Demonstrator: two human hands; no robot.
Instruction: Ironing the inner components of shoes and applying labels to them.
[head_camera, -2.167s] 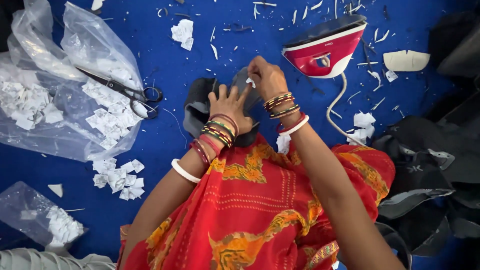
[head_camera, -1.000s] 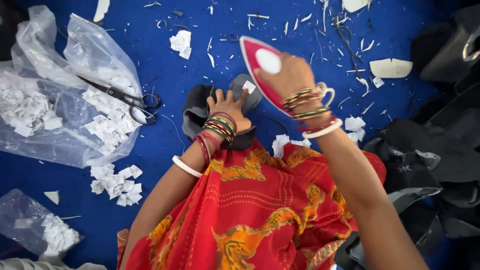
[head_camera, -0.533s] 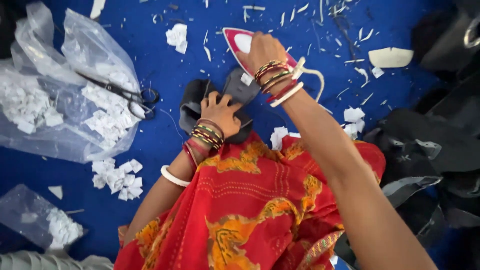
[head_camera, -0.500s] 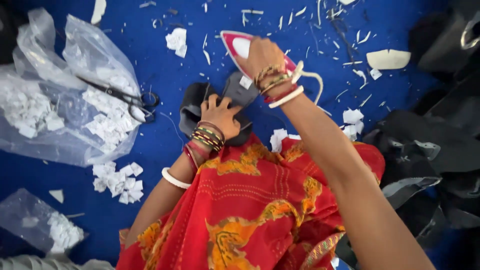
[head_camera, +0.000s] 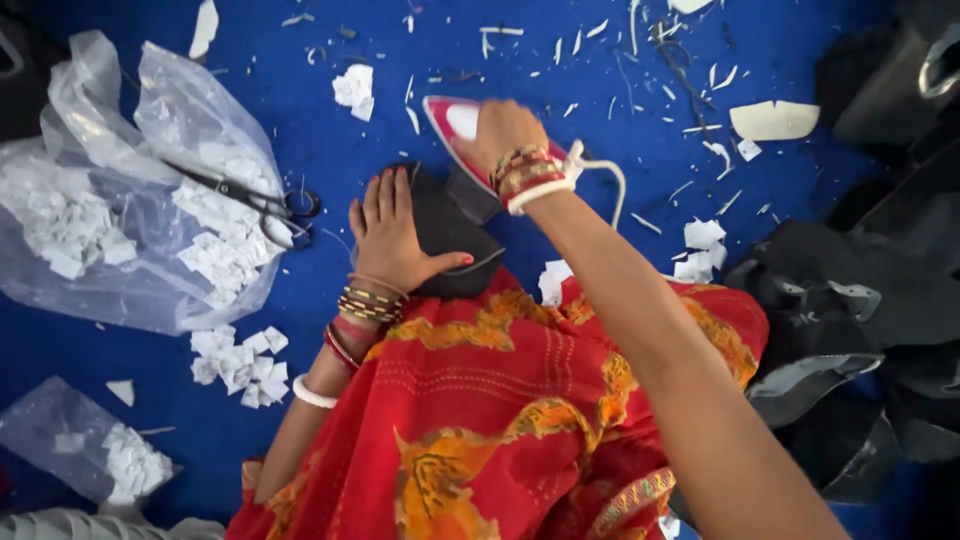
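Lying at frame centre, the dark fabric piece (head_camera: 450, 235) looks soft and light; pin it flat. Left hand (head_camera: 392, 232) presses it, fingers spread. Right hand (head_camera: 508, 130) grips the iron (head_camera: 452, 122), likely hot; hold its handle. Scissors (head_camera: 255, 197) lie left.

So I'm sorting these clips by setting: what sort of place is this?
Probably a small garment or tailoring workspace on the floor. The right hand grips an iron over dark fabric, scissors lie on a plastic bag, and paper scraps litter the blue mat.
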